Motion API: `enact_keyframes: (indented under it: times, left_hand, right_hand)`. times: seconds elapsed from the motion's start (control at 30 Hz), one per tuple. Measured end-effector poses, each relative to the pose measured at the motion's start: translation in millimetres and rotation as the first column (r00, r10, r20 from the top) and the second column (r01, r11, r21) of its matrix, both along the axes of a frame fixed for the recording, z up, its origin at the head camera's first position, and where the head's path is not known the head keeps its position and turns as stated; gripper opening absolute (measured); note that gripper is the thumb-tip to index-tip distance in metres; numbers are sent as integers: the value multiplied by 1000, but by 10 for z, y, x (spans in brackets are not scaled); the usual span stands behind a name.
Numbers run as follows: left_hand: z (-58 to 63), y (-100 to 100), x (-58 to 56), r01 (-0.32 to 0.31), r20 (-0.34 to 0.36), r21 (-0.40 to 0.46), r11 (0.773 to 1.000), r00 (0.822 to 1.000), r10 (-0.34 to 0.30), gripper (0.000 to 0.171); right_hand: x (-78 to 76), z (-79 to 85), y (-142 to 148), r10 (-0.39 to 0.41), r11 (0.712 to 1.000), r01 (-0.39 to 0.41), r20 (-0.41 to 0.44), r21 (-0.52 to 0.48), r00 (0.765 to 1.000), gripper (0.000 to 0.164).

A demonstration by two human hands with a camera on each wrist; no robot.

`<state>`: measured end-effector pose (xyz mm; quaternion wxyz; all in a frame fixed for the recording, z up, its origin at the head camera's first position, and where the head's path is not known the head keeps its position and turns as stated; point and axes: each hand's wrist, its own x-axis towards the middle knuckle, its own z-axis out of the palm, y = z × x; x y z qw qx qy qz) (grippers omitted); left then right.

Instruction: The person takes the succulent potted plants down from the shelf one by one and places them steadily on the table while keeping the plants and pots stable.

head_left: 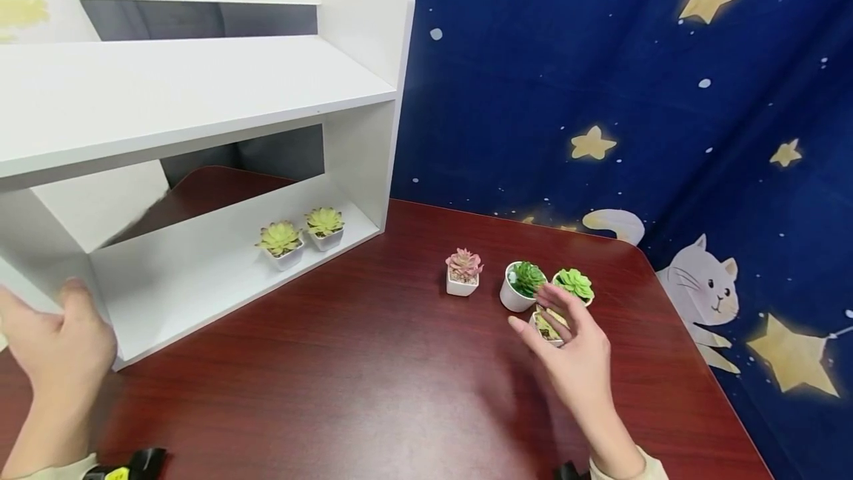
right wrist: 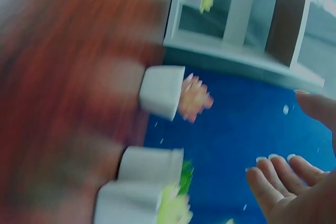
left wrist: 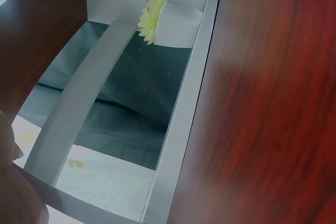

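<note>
No lettering readable; the yellow patch (head_left: 118,474) on the wrist strap (head_left: 148,461) is perhaps too cropped

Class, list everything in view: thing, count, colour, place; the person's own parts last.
Table: 1, dark red-brown, fills the foreground
Shelf unit: 1, white, left
Shelf succulents: 2, yellow-green, white pots, lower shelf
Pink succulent: 1, white pot, right of shelf unit
Dark green plant: 1, white pot, right of pink succulent
Light green plant: 1, white pot, rightmost plant
Pale yellow succulent: 1, white pot, table, partly hidden
Curtain: 1, blue with stars and cat, background
Grey fabric: count unclear, behind shelf unit
White sheet-like thing: count unclear, yellow marks, behind shelf unit
Wrist straps: 2, black, bottom edge
Sleeves: 2, cream, bottom edge
Left hand: 1, shelf unit's left panel
Right hand: 1, near pale yellow succulent
</note>
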<state>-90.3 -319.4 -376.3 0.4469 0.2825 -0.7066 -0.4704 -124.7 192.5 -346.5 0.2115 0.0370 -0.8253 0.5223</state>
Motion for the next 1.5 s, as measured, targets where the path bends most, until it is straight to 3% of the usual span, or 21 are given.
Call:
enact_keyframes:
  times: [0.27, 0.43, 0.6, 0.9, 1.03, 1.33, 1.5]
  left_hand:
    - [33, 2, 2, 9, -17, 22, 1000, 1000, -9, 64]
    - [29, 10, 3, 18, -31, 21, 1000, 999, -17, 63]
    - [26, 22, 1, 22, -55, -18, 1000, 998, -23, 58]
    - [81, 38, 7, 20, -57, -2, 1000, 998, -20, 59]
    - [96, 46, 6, 27, -76, -9, 1000, 997, -28, 59]
    - [89, 53, 4, 26, -76, -1, 1000, 997, -26, 62]
    - [69, 47, -7, 38, -79, 1, 999, 996, -37, 63]
  right_hand:
    - [-94, 51, -430, 219, 975, -219, 8, 37, 976, 60]
    - [-164, 11, -715, 295, 948, -294, 6, 121, 955, 61]
    - [-274, -16, -965, 306, 927, -306, 37, 216, 951, 59]
    - [-496, -30, -1313, 348, 882, -376, 144, 285, 926, 65]
    - [-601, -42, -1453, 364, 873, -408, 198, 267, 910, 69]
    - [-803, -68, -1789, 414, 872, -472, 322, 129, 852, 79]
    - [-893, -84, -1978, 400, 876, -465, 345, 130, 849, 81]
